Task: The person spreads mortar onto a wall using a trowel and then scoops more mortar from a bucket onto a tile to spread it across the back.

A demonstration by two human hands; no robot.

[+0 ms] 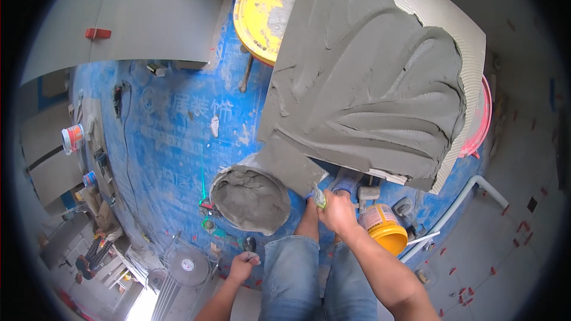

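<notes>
My right hand is closed round the pale green handle of a trowel. The trowel's broad blade is coated in grey mortar. It lies between the bucket of mortar and the lower left corner of a large tile, overlapping the bucket's rim. Thick grey mortar covers most of the tile in sweeping ridges, while finer comb lines mark its pale right edge. My left hand hangs beside my left knee with its fingers curled, and I see nothing in it.
A yellow bucket lid and a red-rimmed bucket show around the tile. By my right leg stands a yellow bucket, near a grey pipe. Blue sheeting covers the floor. A fan and another person are at lower left.
</notes>
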